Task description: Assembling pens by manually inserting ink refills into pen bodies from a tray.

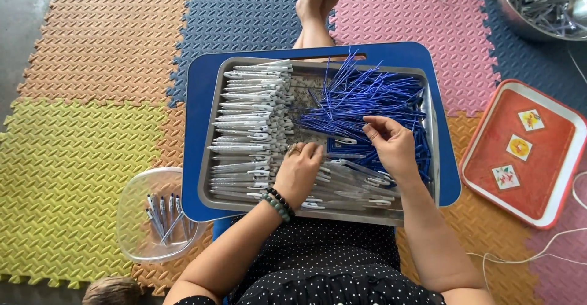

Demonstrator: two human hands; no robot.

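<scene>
Blue ink refills [367,100] lie in a loose, bristling heap at the far right of the metal tray [428,79], and the right hand [391,143] sits at the near edge of that heap, fingers curled and pinching what looks like a single refill. The left hand [301,170] rests palm-down just left of it, fingers bent onto the clear pen barrels [251,128] stacked along the tray's left side; whether it grips one I cannot tell. A beaded bracelet [278,204] circles that wrist.

Risk, as I judge it: the refills cross one another, so drawing one out could drag neighbours over the tray's rim, and the tray rests on a blue lap desk [195,158] across the knees, which a shift could tip. Left of the tray, a clear plastic bowl [131,219] holds a few assembled pens [162,213]. An empty red tray [550,189] lies to the right.
</scene>
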